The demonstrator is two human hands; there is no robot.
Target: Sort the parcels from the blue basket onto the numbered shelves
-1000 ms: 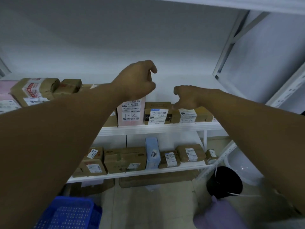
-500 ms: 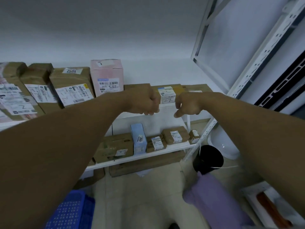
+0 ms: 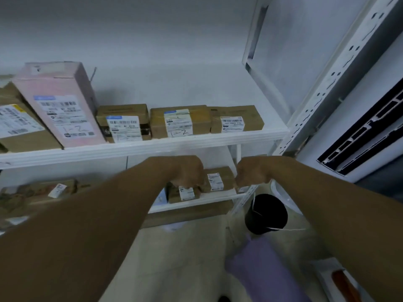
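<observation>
Upper shelf (image 3: 141, 147), white, across the middle of the frame, holds five parcels in a row. At far left is a brown parcel (image 3: 19, 127) with a white label, cut off by the frame edge. Next comes a tall pink box (image 3: 58, 105), tilted back to the left and leaning against that parcel, its label marked "1-2" by hand. To its right is a brown box (image 3: 123, 123) with a blue-topped label, just beside the pink box. Then comes a taped brown parcel (image 3: 180, 120), its label also marked "1-2". A low brown parcel (image 3: 236, 118) stands at the right end, near the perforated white upright (image 3: 327, 83). Lower shelf (image 3: 196, 199), white, sits below centre. On it are blurred brown parcels (image 3: 43, 190) at the left of the frame, a small labelled parcel (image 3: 184, 194) and a larger labelled parcel (image 3: 218, 179). Left hand (image 3: 187, 173), centre of frame, has a bare arm reaching forward and fingers curled under into a fist with nothing seen in them. It hangs directly above the small labelled parcel; contact cannot be told. Right hand (image 3: 250, 174), just right of centre, is likewise a fist holding nothing visible, level with the left hand, with the larger labelled parcel showing between the two. A flat cardboard piece (image 3: 185, 214) lies under the lower shelf. A black round bin (image 3: 266, 214) stands on the floor, right of centre. Purple fabric (image 3: 261, 269) shows at lower right. A dark slatted panel (image 3: 366, 138) is at the right edge.
</observation>
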